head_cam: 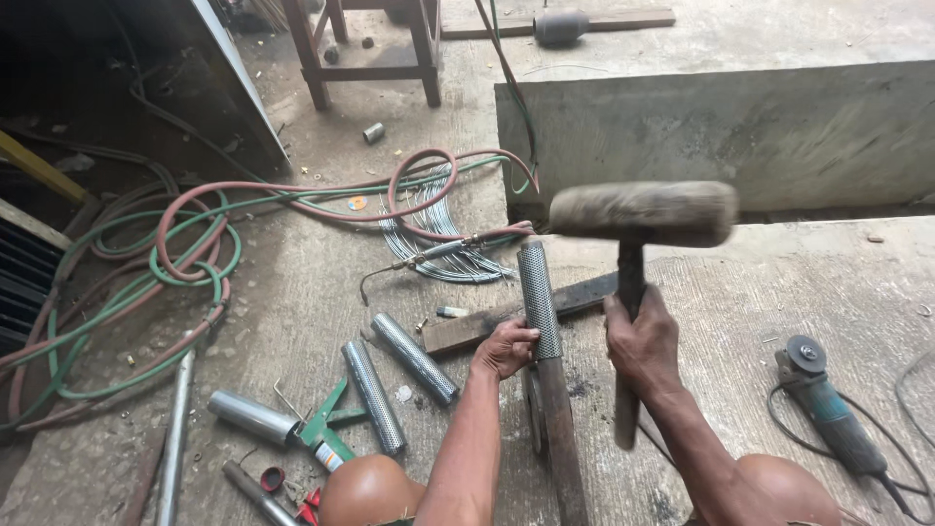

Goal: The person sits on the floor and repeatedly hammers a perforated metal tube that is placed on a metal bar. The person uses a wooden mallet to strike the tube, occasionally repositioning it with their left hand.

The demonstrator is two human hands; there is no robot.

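Note:
My left hand (504,348) grips a perforated metal tube (539,297) that stands slipped over the end of a rusty steel bar (563,438), which runs toward me. My right hand (641,341) holds the dark handle of a heavy hammer (643,213). The hammer's cylindrical head is blurred and hovers above and to the right of the tube's top end. My knees show at the bottom edge.
Two more perforated tubes (414,357) and a plain pipe (253,416) lie on the concrete at left, beside green clamps (326,426). Red and green hoses (185,255) coil at left with a torch (419,258). An angle grinder (828,409) lies at right. A concrete step (721,127) rises behind.

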